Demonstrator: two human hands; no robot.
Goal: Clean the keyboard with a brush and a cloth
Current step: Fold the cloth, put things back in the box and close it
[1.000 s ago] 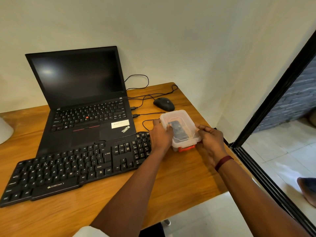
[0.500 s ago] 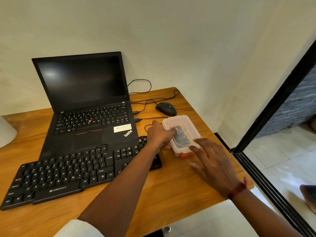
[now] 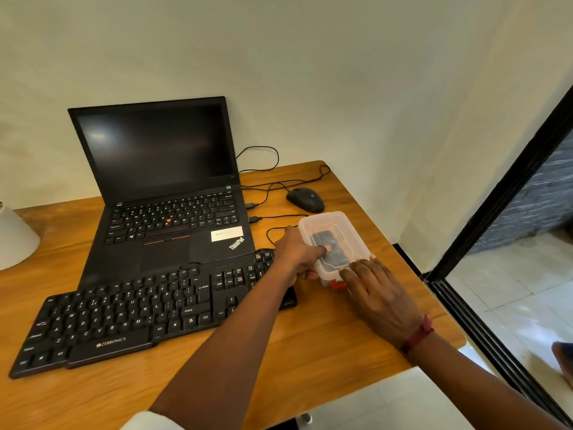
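A black Zebronics keyboard (image 3: 130, 315) lies on the wooden desk (image 3: 310, 352) in front of an open laptop. Right of it stands a clear plastic box (image 3: 338, 231) with a lid and a red clip (image 3: 338, 285) at its near end; something dark shows inside. My left hand (image 3: 294, 252) grips the box's left side, thumb on the lid. My right hand (image 3: 376, 293) rests on the box's near right corner, fingers on the lid by the red clip. No brush or cloth is plainly visible.
A black ThinkPad laptop (image 3: 161, 187) stands open behind the keyboard. A black mouse (image 3: 305, 199) and its cables lie at the far right of the desk. A white cone-shaped object (image 3: 14, 240) sits at the left edge. The desk's right edge drops to a tiled floor.
My right hand left the box's right side, swung out over the desk, then came back onto the near end by the red clip. My left hand stayed on the box.
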